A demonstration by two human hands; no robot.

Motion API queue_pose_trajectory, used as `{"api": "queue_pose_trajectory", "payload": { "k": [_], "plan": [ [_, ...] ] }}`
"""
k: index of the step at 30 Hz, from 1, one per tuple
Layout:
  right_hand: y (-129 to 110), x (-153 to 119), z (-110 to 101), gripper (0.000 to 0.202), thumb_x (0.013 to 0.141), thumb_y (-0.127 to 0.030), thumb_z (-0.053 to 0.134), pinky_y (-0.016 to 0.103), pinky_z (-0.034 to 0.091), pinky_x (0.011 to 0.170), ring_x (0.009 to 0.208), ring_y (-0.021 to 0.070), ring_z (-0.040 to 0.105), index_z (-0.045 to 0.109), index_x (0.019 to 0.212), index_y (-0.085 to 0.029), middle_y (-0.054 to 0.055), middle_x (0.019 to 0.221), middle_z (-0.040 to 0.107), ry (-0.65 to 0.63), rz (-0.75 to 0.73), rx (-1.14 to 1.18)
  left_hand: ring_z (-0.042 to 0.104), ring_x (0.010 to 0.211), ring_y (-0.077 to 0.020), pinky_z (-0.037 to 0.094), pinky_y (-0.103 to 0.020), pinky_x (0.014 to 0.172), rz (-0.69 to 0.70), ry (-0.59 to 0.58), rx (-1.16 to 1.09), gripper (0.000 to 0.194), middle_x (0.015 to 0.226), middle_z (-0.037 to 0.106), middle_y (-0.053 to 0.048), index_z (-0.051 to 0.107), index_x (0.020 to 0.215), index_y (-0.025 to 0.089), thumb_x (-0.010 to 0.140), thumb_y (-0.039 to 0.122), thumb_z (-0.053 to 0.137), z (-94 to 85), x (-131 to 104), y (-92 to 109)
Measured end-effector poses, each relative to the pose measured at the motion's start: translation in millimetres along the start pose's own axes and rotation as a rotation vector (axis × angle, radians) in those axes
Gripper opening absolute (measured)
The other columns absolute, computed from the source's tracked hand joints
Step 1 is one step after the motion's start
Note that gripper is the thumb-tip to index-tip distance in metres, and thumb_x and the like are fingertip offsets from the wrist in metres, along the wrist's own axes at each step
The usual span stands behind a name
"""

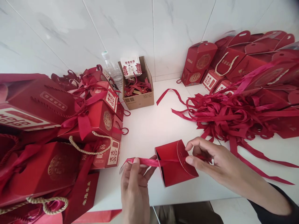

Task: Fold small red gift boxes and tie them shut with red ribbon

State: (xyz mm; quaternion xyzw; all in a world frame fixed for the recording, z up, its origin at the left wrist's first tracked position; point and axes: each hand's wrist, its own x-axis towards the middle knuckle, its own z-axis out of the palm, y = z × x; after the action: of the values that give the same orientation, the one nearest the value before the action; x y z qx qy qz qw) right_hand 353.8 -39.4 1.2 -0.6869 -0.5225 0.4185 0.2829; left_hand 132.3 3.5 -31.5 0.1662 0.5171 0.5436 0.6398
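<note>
A small red box lies on the white table near its front edge, with a curved flap on its right side. A pink-red ribbon runs across the box top and out to the left. My left hand pinches that ribbon between thumb and fingers, left of the box. At the flap's right side, my right hand has its thumb and index finger apart, while its other fingers curl round a dark red piece of ribbon, partly hidden by the hand.
Stacked red gift boxes with rope handles fill the left. A cardboard box and a clear bottle stand near the tiled wall. To the right are a heap of loose ribbons and more red boxes.
</note>
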Motion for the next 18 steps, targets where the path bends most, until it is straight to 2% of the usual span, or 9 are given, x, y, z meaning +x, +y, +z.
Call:
{"api": "queue_pose_trajectory", "payload": {
  "k": [4,7,10,14,18],
  "plan": [
    [3,0,2,0.042,0.101,-0.058,0.056,0.027,0.035,0.051,0.056,0.0142,0.04,0.054,0.075,-0.025,-0.005,0.064,0.047,-0.046,0.027,-0.004,0.075,0.074,-0.0169,0.066,-0.028,0.073,-0.048,-0.001,-0.041,0.029,0.074,0.077,-0.002,0.073,0.072,0.018,0.068,0.037,0.094,-4.5,4,3],
    [5,0,4,0.048,0.103,-0.059,0.053,0.028,0.042,0.06,0.062,0.0158,0.049,0.045,0.071,-0.025,-0.004,0.065,0.045,-0.054,0.046,0.066,0.078,0.083,-0.021,0.067,-0.033,0.079,-0.065,-0.03,-0.044,0.026,0.078,0.08,-0.004,0.075,0.078,0.018,0.075,0.038,0.09,-6.9,3,7],
    [1,0,3,0.044,0.102,-0.059,0.055,0.027,0.04,0.057,0.061,0.0148,0.047,0.052,0.075,-0.025,-0.004,0.067,0.047,-0.059,0.041,0.097,0.077,0.089,-0.0227,0.067,-0.038,0.082,-0.005,-0.058,-0.029,0.02,0.082,0.079,-0.003,0.076,0.082,0.019,0.087,0.039,0.08,-5.4,0,10],
    [-8,1,-1,0.033,0.099,-0.06,0.061,0.027,0.034,0.052,0.058,0.0136,0.039,0.064,0.093,-0.027,-0.004,0.073,0.053,-0.101,0.04,0.059,0.073,0.089,-0.0227,0.066,-0.038,0.078,0.036,-0.101,0.0,0.022,0.085,0.072,-0.002,0.077,0.083,0.021,0.09,0.041,0.074,0.4,-5,10],
    [-4,2,0,0.047,0.102,-0.061,0.055,0.027,0.031,0.051,0.055,0.0136,0.032,0.048,0.073,-0.025,-0.006,0.064,0.037,-0.081,0.037,0.043,0.069,0.091,-0.0225,0.061,-0.032,0.077,0.075,-0.167,0.087,0.027,0.087,0.072,-0.006,0.077,0.08,0.019,0.087,0.045,0.078,3.7,-8,7]
  ]
}}
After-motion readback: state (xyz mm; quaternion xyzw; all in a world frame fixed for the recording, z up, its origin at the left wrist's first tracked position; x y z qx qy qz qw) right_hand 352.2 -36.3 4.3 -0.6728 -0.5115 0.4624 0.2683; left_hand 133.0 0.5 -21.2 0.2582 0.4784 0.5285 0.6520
